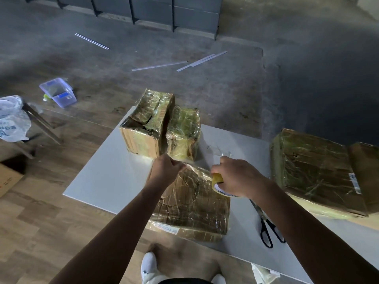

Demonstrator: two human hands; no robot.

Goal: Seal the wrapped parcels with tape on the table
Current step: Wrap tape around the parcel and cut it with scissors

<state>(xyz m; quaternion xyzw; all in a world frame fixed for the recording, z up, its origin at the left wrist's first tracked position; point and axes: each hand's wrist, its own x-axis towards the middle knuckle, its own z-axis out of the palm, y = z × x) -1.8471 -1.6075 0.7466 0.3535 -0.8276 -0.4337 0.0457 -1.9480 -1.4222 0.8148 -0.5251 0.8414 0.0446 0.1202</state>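
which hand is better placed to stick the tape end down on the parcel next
Left. The left hand pinches the free tape end right over the front parcel, while the right hand grips the tape roll and likely must hold it taut.

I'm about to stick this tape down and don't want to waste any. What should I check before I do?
1. Free end of the tape strip pinched by the left hand: ok.
2. Tape roll firmly in the right hand grip: ok.
3. Tape strip stretched above the parcel, between the hands: ok.
4. Tape strip smooth, without creases: cannot tell.
5. Scissors lying within reach beside the right forearm: ok.
6. Parcel resting fully on the table: cannot tell; it reaches the front edge.
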